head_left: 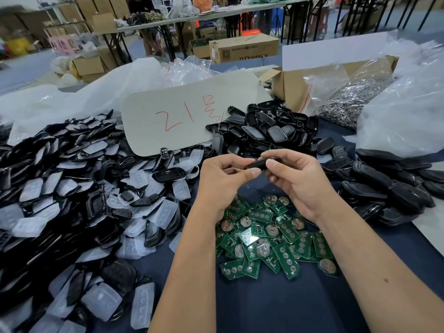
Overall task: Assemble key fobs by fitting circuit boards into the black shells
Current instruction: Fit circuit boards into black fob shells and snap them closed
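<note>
Over the navy tablecloth (pixel 276 304), left hand (pixel 222 175) and right hand (pixel 296 175) pinch a black fob shell (pixel 255 163) between curled fingertips, its long axis left-right.

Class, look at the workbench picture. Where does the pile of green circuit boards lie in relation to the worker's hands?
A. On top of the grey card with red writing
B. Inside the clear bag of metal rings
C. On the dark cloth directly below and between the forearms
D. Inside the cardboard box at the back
C: the green circuit boards lie heaped on the dark cloth, beneath both hands, left hand and right hand, which hold a black shell.
</note>
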Motion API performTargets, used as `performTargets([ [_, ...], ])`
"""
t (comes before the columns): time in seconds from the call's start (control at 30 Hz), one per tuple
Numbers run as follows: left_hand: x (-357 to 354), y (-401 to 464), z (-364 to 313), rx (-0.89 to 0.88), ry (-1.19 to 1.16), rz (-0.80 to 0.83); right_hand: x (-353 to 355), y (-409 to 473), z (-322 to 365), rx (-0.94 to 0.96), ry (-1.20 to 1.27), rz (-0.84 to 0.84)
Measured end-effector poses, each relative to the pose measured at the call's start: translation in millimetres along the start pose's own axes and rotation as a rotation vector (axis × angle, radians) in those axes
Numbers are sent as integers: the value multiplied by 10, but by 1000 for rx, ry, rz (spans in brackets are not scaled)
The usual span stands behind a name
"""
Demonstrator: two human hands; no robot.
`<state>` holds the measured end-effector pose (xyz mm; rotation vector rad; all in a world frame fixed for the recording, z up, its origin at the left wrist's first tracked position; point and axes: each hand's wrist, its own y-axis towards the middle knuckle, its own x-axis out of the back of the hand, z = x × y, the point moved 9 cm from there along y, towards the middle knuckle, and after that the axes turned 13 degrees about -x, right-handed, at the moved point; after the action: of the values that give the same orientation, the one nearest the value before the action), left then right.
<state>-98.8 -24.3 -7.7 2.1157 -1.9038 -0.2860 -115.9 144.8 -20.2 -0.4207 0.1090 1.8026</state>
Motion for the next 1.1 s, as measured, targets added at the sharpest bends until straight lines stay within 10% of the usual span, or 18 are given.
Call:
performTargets([
  [0.77,-74,38,-250,-254,383,120,-162,-106,180,345,-515,-119],
  [1.1,-95,25,-62,-75,0,18,54,-19,124,241,-362,-204],
])
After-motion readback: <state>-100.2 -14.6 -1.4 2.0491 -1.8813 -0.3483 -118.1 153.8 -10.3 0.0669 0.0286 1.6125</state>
